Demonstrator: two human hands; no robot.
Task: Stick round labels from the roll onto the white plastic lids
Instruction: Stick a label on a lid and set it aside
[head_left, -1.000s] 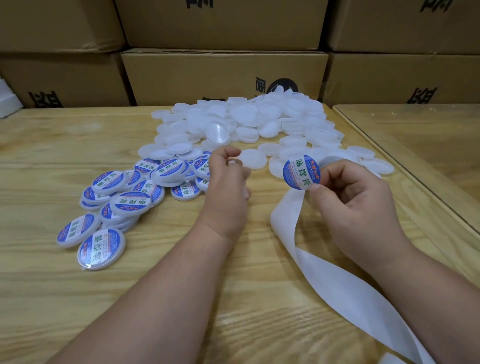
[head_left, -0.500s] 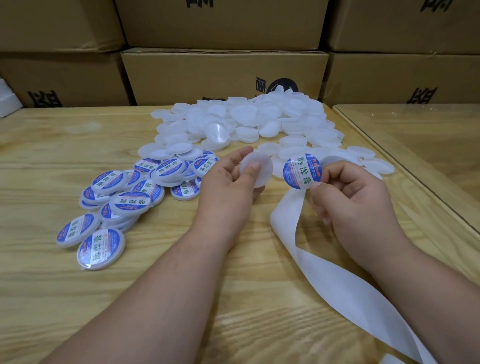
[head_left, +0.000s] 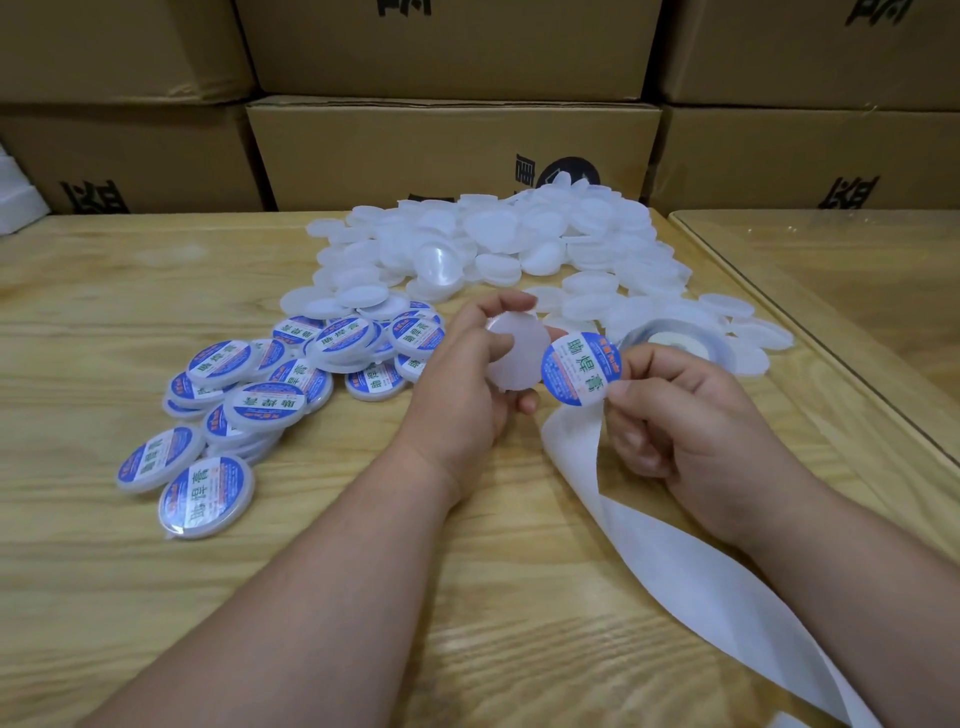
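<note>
My left hand (head_left: 467, 384) holds a plain white lid (head_left: 519, 353) between fingers and thumb, its face turned towards me. Just right of it, my right hand (head_left: 680, 415) pinches a round blue and white label (head_left: 579, 368) by its right edge, and the label's left edge nearly touches the lid. The label roll (head_left: 675, 340) lies behind my right hand. Its empty white backing strip (head_left: 675, 561) trails towards me across the table. A heap of unlabelled white lids (head_left: 519, 244) fills the table's back. Several labelled lids (head_left: 270, 400) lie at the left.
The wooden table (head_left: 156, 597) carries everything. Stacked cardboard boxes (head_left: 452, 150) form a wall along its far edge. A second table with a glass top (head_left: 857, 280) adjoins on the right. Something white (head_left: 15, 202) shows at the far left edge.
My left hand picked a plain lid from the table and lifted it up beside the label. My right hand kept the label and moved slightly left.
</note>
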